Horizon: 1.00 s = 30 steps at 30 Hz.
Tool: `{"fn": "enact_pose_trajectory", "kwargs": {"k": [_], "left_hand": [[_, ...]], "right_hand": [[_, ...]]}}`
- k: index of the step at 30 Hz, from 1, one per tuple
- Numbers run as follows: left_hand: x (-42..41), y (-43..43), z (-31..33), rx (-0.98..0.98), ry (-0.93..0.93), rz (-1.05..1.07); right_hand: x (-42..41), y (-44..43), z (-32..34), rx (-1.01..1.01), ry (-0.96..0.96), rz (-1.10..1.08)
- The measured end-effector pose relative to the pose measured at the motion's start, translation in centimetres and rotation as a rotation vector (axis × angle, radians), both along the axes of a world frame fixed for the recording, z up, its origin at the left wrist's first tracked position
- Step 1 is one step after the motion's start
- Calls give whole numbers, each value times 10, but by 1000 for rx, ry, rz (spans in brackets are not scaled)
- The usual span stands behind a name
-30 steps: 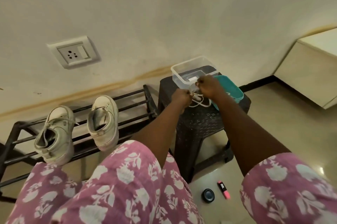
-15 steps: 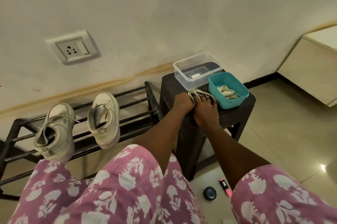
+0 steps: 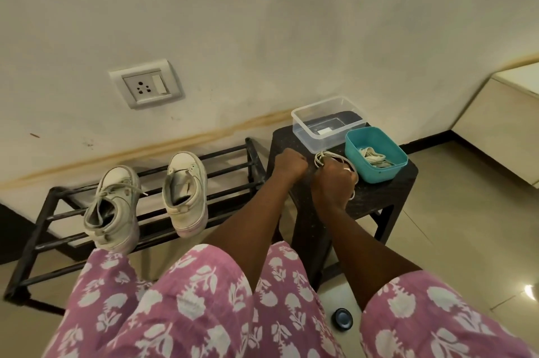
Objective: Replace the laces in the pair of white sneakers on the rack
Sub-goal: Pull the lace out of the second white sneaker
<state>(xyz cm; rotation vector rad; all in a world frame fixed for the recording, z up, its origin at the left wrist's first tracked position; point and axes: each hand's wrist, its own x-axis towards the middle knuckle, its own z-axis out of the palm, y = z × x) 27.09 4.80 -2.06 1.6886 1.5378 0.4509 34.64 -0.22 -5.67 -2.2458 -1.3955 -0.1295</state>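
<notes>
Sneakers (image 3: 186,191), two, on rack (image 3: 34,241) at nine o'clock; lace (image 3: 323,157), one, on stool (image 3: 379,200) at one o'clock, gripped by right hand (image 3: 334,182); left hand (image 3: 290,165) fisted at its nine, whether round anything cannot tell; tubs (image 3: 379,174), two, at stool's twelve.

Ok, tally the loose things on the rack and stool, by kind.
Sneakers: 2, laced sneaker, unlaced sneaker
Tubs: 2, clear tub, teal tub
Lace bundles: 2, loose lace in right hand, tub laces
Total: 6
</notes>
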Motion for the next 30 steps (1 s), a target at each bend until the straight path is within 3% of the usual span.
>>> {"fn": "enact_pose_trajectory", "kwargs": {"k": [2, 6, 13, 19, 25, 30], "left_hand": [[-13, -2, 2, 42, -55, 127], [-61, -8, 2, 163, 18, 290], [-164, -24, -15, 210, 229, 616], [-195, -28, -24, 272, 149, 725], [-216, -18, -36, 22, 137, 741], [-206, -12, -41, 121, 173, 643]], "right_hand": [[-18, -3, 2, 27, -14, 82], [-64, 3, 7, 24, 51, 216], [-150, 25, 1, -224, 525, 427], [-201, 39, -13, -328, 768, 405], [-221, 48, -16, -302, 756, 321], [-215, 46, -14, -242, 672, 243]]}}
